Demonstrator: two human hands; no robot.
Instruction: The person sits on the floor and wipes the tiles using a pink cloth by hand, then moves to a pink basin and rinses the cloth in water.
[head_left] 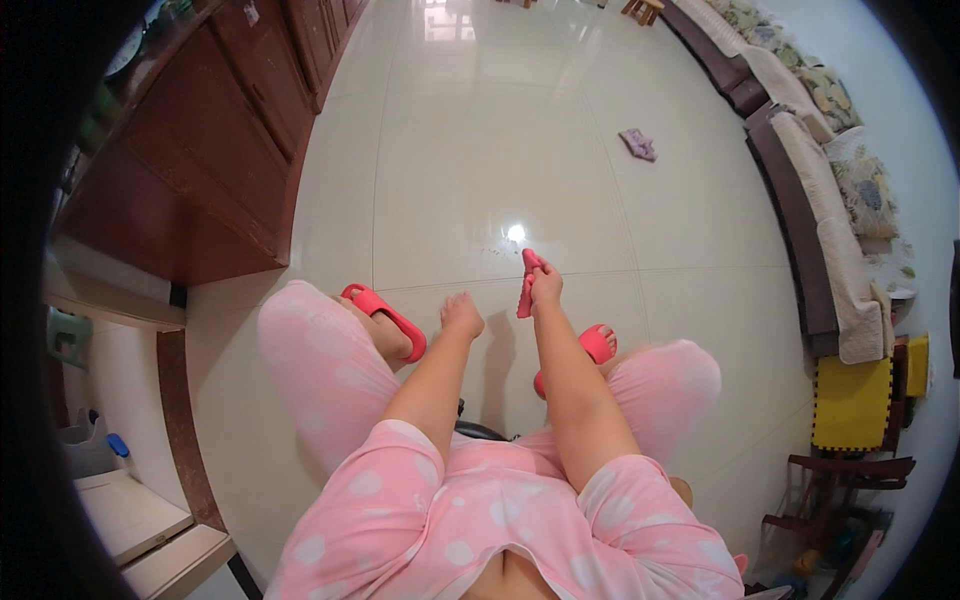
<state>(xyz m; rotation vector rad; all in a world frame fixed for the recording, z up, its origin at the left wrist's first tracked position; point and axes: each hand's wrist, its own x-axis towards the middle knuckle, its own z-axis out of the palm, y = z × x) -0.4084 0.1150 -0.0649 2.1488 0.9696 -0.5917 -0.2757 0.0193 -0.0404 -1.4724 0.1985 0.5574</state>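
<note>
While the right hand [541, 281] pinches a red piece [524, 300] and the left hand [462, 316] hangs loosely spread, floor specks [495, 250] lie left of the grip, a lilac cloth [637, 145] beyond right.

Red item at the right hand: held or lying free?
Held. The right hand has its fingers on the red item, whose near end sticks out past them. Whether it touches the floor, I cannot tell.

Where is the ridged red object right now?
The ridged red object is just right of centre in the head view, held in the right hand, above and left of the right-side red slipper.
</note>
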